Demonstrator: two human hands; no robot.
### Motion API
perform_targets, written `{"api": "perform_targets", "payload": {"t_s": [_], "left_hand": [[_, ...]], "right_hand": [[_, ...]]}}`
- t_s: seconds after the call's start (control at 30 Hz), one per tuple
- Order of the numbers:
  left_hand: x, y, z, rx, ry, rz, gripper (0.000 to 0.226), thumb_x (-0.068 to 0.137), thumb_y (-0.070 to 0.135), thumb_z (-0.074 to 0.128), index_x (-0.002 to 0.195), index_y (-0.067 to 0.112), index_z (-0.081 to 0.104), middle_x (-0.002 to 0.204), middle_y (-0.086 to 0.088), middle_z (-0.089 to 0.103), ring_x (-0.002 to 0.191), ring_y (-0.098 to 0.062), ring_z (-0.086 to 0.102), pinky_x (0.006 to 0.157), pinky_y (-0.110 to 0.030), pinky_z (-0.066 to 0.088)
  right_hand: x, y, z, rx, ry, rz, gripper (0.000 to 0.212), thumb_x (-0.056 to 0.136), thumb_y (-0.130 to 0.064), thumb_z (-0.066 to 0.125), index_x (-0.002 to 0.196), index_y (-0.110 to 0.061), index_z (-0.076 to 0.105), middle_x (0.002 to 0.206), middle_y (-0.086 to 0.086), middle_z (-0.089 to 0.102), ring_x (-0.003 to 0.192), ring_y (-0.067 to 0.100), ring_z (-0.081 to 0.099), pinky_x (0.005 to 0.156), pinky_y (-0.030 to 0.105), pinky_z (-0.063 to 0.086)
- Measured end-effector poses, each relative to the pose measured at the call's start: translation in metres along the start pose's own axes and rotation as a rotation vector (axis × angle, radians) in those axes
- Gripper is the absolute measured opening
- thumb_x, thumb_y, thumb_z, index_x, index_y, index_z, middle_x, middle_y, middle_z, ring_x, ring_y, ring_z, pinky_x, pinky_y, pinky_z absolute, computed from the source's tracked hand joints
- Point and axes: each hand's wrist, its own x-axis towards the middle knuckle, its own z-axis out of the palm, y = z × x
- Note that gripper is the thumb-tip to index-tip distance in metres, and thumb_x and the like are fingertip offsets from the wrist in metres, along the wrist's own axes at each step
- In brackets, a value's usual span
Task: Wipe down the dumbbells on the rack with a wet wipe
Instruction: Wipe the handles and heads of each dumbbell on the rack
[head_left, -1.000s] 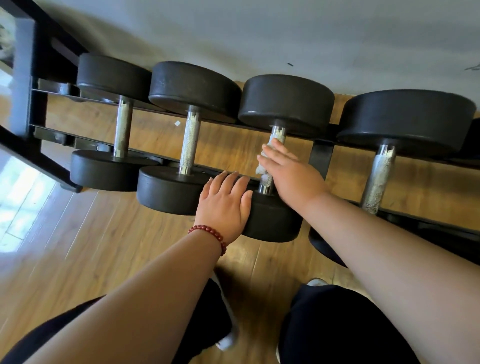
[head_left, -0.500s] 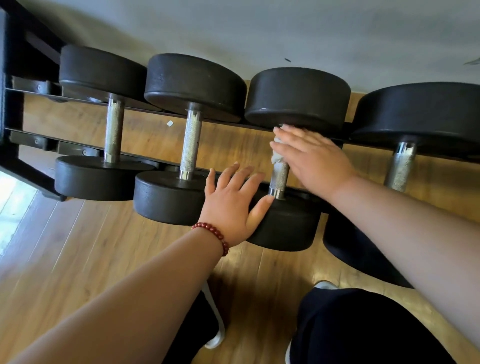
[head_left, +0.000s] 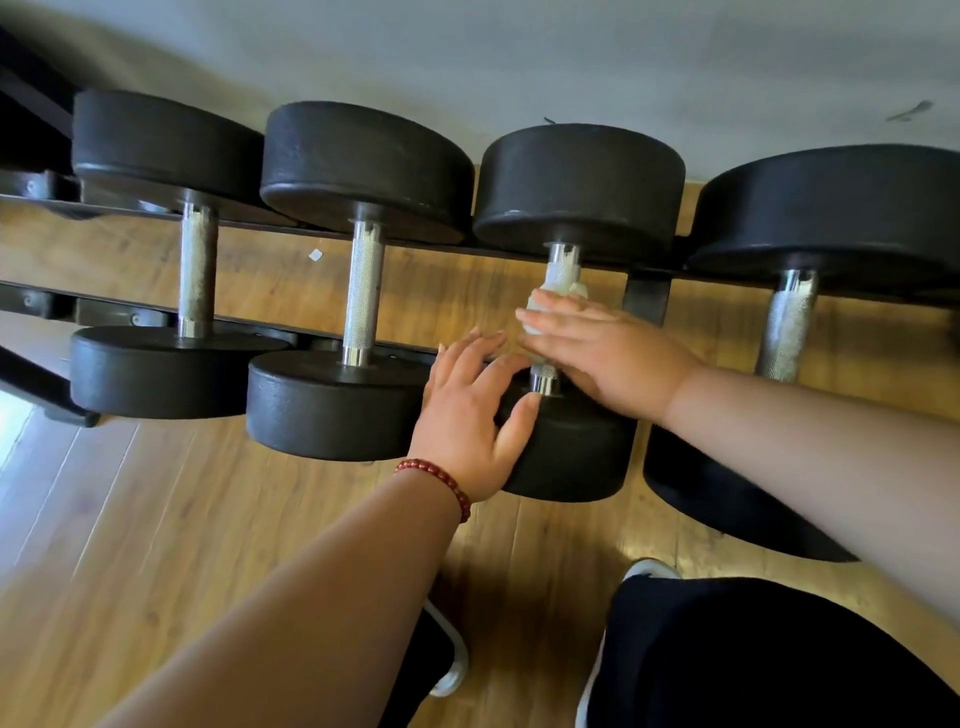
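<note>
Two hands: your left hand (head_left: 467, 415) lies flat to steady the dumbbell (head_left: 576, 187); your right hand (head_left: 608, 358) presses the wipe (head_left: 561, 283) flat-fingered on its bar (head_left: 544, 371).

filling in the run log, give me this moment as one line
phase: wiping | right hand: presses wet wipe on third dumbbell handle | left hand: rests on its near head
</note>
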Motion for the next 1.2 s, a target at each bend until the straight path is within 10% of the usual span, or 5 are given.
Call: {"api": "perform_targets", "payload": {"t_s": [0.87,1.03,1.2], "left_hand": [[-0.018,-0.002,0.014,-0.304,0.119,-0.207,0.062,0.09,0.054,0.02,0.136,0.024,0.047,0.148,0.009,0.036,0.137,-0.001,0.025,0.103,-0.009,0.015],[-0.019,-0.004,0.016,-0.302,0.152,-0.187,0.06,0.092,0.05,0.017,0.133,0.022,0.051,0.147,0.008,0.039,0.132,0.005,0.025,0.1,-0.003,0.014],[-0.018,-0.005,0.017,-0.292,0.153,-0.183,0.06,0.092,0.05,0.017,0.132,0.022,0.051,0.147,0.006,0.04,0.134,0.001,0.026,0.1,-0.005,0.013]], "right_hand": [[0.008,0.018,-0.005,-0.165,0.109,0.054,0.045,0.096,-0.002,0.047,0.14,-0.012,0.051,0.151,0.009,0.04,0.144,0.024,0.023,0.113,0.038,0.02],[-0.001,0.013,-0.003,-0.306,-0.046,-0.245,0.04,0.095,-0.022,0.045,0.131,-0.017,0.061,0.141,0.005,0.055,0.134,0.027,0.047,0.103,0.046,0.038],[0.014,0.009,-0.003,-0.342,0.089,-0.046,0.039,0.096,-0.019,0.045,0.13,-0.01,0.06,0.142,0.011,0.052,0.138,0.032,0.04,0.107,0.044,0.026]]}}
